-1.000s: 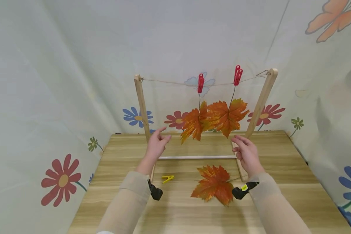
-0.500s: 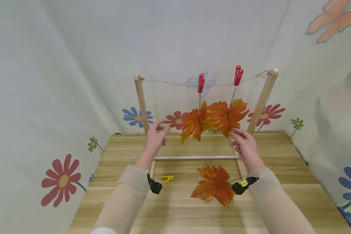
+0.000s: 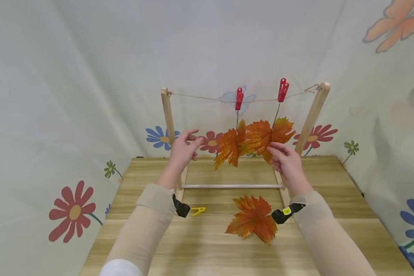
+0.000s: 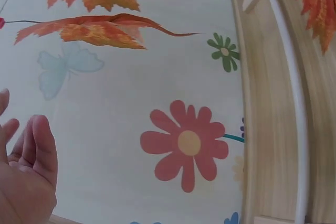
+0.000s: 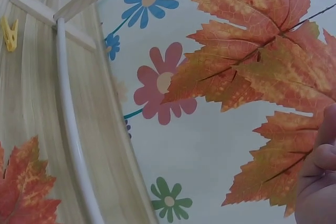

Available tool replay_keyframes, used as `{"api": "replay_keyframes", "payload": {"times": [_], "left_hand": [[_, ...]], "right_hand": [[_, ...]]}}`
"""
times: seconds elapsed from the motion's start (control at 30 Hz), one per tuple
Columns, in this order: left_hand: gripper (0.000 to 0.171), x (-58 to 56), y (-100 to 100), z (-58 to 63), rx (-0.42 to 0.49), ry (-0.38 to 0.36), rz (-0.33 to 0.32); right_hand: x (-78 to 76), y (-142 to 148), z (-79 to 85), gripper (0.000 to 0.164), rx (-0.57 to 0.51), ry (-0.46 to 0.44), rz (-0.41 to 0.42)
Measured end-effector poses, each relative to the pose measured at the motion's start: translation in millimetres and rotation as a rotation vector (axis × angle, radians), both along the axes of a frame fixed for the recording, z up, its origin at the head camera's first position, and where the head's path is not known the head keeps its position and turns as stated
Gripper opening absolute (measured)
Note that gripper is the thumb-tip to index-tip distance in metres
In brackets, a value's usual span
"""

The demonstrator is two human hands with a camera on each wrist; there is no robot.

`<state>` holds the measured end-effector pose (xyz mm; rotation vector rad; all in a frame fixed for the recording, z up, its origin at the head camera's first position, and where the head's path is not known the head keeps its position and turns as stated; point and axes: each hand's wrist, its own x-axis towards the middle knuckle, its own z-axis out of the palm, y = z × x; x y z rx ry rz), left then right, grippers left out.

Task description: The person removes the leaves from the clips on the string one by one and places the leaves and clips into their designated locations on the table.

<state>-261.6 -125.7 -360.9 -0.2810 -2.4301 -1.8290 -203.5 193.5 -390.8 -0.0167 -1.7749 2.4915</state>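
Observation:
Two orange artificial maple leaves hang by their stems from a string point(image 3: 203, 97), each held by a red clothespin, the left one point(image 3: 239, 99) and the right one point(image 3: 283, 90). My right hand point(image 3: 288, 165) is at the lower part of the right leaf point(image 3: 262, 132), fingertips against or just in front of it; a firm pinch is not visible. Beside the left post my left hand point(image 3: 183, 153) is raised, fingers loosely bent and holding nothing, apart from the left leaf point(image 3: 226, 147). In the left wrist view that hand point(image 4: 26, 177) shows at the lower left edge.
The string runs between two wooden posts, left point(image 3: 167, 111) and right point(image 3: 312, 115), of a frame with a white crossbar point(image 3: 227, 186). On the wooden table point(image 3: 214, 253) lie a third maple leaf point(image 3: 252, 220) and a yellow clothespin point(image 3: 198, 211). A flower-printed cloth point(image 3: 89, 96) stands behind.
Both hands have risen. My right hand has moved up and slightly left from below the right leaf onto its lower part; the left hand has moved up beside the left post.

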Motion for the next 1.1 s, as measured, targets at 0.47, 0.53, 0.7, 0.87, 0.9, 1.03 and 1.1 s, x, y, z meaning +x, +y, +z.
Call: {"api": "replay_keyframes", "payload": {"times": [0.47,0.53,0.7,0.87,0.9,1.03,1.1], "left_hand": [[0.042,-2.9,9.2,28.4,0.026,0.082,-0.089],[0.042,-2.8,10.1,31.8,0.018,0.09,-0.093],[0.042,-2.8,17.3,43.4,0.027,0.099,-0.106],[0.043,-3.6,28.1,56.1,0.037,0.097,-0.125],[0.043,-3.9,29.9,57.7,0.035,0.1,-0.128],[0.043,-4.1,35.8,62.1,0.038,0.099,-0.144],[0.042,-4.1,37.8,63.9,0.05,0.1,-0.15]], "right_hand": [[-11.3,-15.8,32.7,0.04,0.147,0.056,0.015],[-12.3,-17.6,38.2,0.041,0.168,0.065,0.017],[-16.6,-23.8,46.8,0.043,0.186,0.077,0.018],[-21.8,-32.8,50.1,0.042,0.193,0.078,0.033],[-22.3,-34.2,50.6,0.042,0.204,0.076,0.037],[-22.3,-36.9,54.0,0.045,0.267,0.074,0.039],[-21.9,-38.1,57.2,0.046,0.304,0.071,0.04]]}}
